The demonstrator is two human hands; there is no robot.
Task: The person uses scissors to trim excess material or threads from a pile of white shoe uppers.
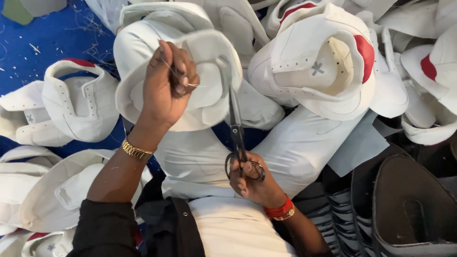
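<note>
Now scissors point(236, 128) touch held shoe upper point(202, 81).

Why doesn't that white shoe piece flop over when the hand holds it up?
The white shoe piece probably is fairly stiff: it keeps its curved shape though the left hand grips only one edge. It looks thin and hollow, so likely light. The soft fuzzy lining suggests it won't slip easily. The right hand holds scissors up to it.

A shoe-making workshop: heaps of stitched white leather shoe uppers point(323, 62) crowd a thread-littered blue work surface point(52, 38), beside stacked dark moulded soles point(409, 204).
</note>
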